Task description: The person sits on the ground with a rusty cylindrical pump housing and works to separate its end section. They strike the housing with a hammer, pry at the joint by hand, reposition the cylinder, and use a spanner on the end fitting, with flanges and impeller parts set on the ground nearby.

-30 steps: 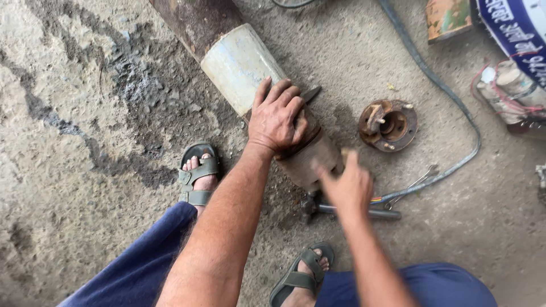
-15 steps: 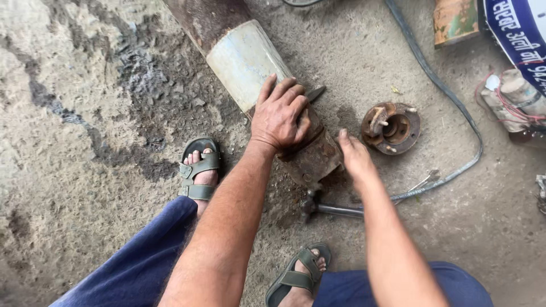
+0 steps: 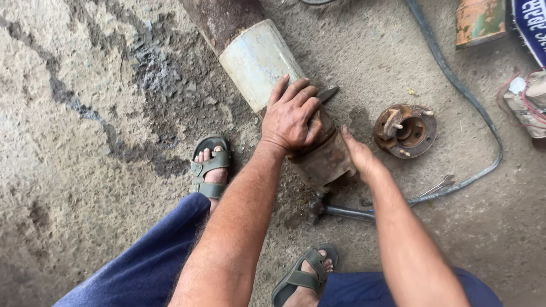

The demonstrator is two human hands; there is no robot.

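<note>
Left hand (image 3: 291, 118) lies flat, fingers spread, on the rusty pump body (image 3: 321, 159); right hand (image 3: 357, 154) — open — touches its side.

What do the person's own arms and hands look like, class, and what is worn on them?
Both forearms are bare, with no sleeves, gloves, watch or rings showing. The left hand and right hand look smudged with dirt. Lower down, blue trousers and grey-green sandals are worn.
</note>
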